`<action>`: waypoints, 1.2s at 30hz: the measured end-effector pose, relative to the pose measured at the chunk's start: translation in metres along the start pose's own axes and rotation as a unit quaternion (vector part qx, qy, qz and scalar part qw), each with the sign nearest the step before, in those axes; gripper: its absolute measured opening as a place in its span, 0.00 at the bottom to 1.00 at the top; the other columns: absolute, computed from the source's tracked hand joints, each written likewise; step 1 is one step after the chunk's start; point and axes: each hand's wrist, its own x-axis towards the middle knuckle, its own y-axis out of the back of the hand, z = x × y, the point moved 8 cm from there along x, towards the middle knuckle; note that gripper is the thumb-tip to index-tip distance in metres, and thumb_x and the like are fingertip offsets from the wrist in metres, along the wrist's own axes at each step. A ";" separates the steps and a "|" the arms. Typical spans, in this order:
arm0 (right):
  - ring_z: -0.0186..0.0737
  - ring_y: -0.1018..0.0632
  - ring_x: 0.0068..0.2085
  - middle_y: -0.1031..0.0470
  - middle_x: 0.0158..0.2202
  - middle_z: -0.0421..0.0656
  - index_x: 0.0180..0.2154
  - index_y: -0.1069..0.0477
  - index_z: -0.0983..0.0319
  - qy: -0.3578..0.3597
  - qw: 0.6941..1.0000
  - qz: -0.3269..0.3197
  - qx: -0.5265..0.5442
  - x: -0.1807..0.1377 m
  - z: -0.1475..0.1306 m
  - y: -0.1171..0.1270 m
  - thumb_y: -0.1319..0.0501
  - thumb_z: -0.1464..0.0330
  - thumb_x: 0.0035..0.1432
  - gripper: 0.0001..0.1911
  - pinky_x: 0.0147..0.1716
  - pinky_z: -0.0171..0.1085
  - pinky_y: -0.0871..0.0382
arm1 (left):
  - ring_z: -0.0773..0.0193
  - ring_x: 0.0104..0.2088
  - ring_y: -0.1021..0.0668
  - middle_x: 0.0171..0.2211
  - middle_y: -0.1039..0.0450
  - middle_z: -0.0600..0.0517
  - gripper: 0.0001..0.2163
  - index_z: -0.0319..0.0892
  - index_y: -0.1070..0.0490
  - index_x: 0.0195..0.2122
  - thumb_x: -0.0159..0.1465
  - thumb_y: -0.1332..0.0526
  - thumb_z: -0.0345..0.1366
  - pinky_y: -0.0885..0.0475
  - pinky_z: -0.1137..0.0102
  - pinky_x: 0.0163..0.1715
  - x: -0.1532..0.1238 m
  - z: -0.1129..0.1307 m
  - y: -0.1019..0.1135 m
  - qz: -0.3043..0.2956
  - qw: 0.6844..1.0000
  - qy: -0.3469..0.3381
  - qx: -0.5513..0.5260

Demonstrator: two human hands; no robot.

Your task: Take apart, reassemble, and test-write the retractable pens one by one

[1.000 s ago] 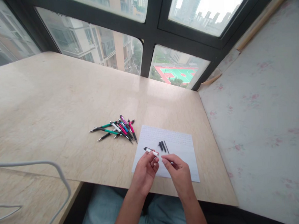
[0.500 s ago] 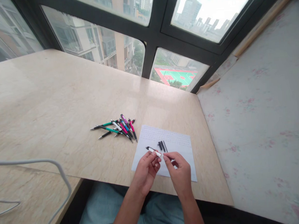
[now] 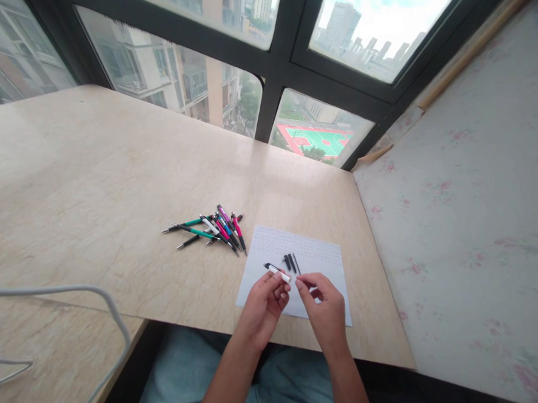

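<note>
My left hand (image 3: 266, 302) is closed around a white pen barrel (image 3: 279, 272) with a black clip end pointing up and left. Just to its right, the thumb and forefinger of my right hand (image 3: 321, 301) are pinched together; whatever lies between them is too small to make out. Both hands are over a sheet of handwritten paper (image 3: 317, 242). On the paper, just beyond my fingertips, lie slim black pen parts (image 3: 290, 263) and a thin dark refill (image 3: 296, 263).
A loose pile of click pens (image 3: 211, 229) in several colours lies left of the paper on the marble-patterned tabletop (image 3: 90, 194). A white cable (image 3: 96, 291) loops at the left. Windows (image 3: 184, 79) stand behind, and a papered wall (image 3: 457, 226) bounds the right.
My right hand has drawn slightly away from the open end of the pen barrel, to the right. The left hand keeps its hold, and the view has shifted a little.
</note>
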 end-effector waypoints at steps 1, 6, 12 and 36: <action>0.39 0.24 0.33 0.22 0.34 0.44 0.35 0.24 0.61 -0.004 1.000 0.011 -0.022 0.001 0.007 0.004 0.42 0.64 0.61 0.10 0.28 0.35 0.31 | 0.73 0.27 0.25 0.30 0.27 0.51 0.04 0.36 0.26 0.36 0.60 0.34 0.29 0.28 0.80 0.27 0.000 0.002 0.000 -0.001 1.000 -0.001 -0.018; 0.40 0.25 0.29 0.23 0.34 0.45 0.38 0.25 0.62 -0.031 0.979 0.021 -0.199 0.001 0.048 0.008 0.42 0.63 0.59 0.12 0.29 0.37 0.34 | 0.73 0.27 0.26 0.31 0.28 0.51 0.01 0.36 0.27 0.35 0.62 0.38 0.28 0.29 0.80 0.25 0.001 0.005 0.000 -0.001 0.993 0.009 -0.115; 0.44 0.23 0.36 0.26 0.36 0.45 0.36 0.28 0.59 -0.065 0.953 -0.002 -0.297 0.000 0.063 -0.014 0.43 0.64 0.59 0.08 0.26 0.36 0.38 | 0.73 0.27 0.26 0.30 0.27 0.52 0.04 0.37 0.27 0.36 0.60 0.35 0.30 0.28 0.80 0.25 0.002 0.002 0.004 0.023 0.998 -0.003 -0.062; 0.41 0.24 0.35 0.24 0.35 0.46 0.35 0.25 0.60 0.017 0.999 -0.026 -0.031 -0.007 0.002 0.022 0.44 0.65 0.62 0.10 0.30 0.37 0.27 | 0.73 0.27 0.25 0.32 0.26 0.53 0.08 0.38 0.26 0.37 0.57 0.32 0.32 0.29 0.80 0.25 0.000 0.035 0.019 0.072 0.990 -0.121 0.007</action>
